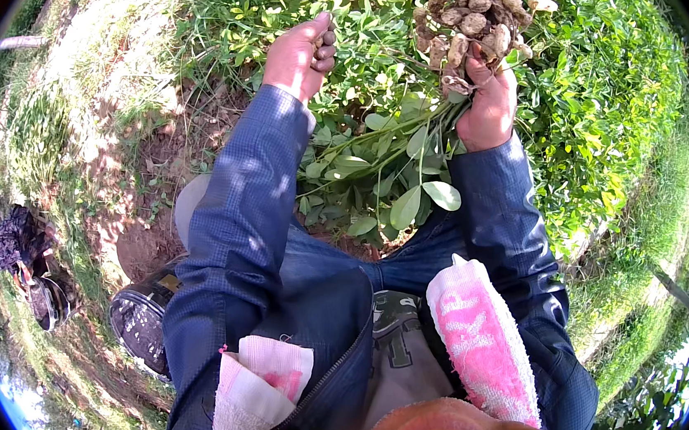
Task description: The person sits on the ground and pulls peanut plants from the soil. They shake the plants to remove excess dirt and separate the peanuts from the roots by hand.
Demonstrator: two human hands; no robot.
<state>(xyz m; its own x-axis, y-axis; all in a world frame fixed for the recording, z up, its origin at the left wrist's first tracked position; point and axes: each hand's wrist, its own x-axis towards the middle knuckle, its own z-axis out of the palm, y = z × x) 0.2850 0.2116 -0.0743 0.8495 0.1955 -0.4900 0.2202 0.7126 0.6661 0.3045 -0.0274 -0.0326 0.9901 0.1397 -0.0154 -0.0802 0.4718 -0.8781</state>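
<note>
My right hand (492, 98), at the upper right, grips an uprooted peanut plant just below its roots. A dense cluster of soil-covered peanut pods (472, 22) stands above the fist, and the leafy peanut stems (382, 150) hang down-left from it towards my lap. Level with it on the left, my left hand (304, 52) is held with curled fingers, apart from the plant. Something small and tan, perhaps a peanut pod, shows between its thumb and fingers, but I cannot tell for certain.
Green peanut plants (585, 101) grow ahead and to the right. Bare soil (162, 166) and dry grass lie left. A black bucket (141, 326) is beside me at the lower left. Farther left are another dark bucket (46, 304) and a person in dark patterned clothing (12, 239). A pink-and-white towel (482, 340) hangs over my chest.
</note>
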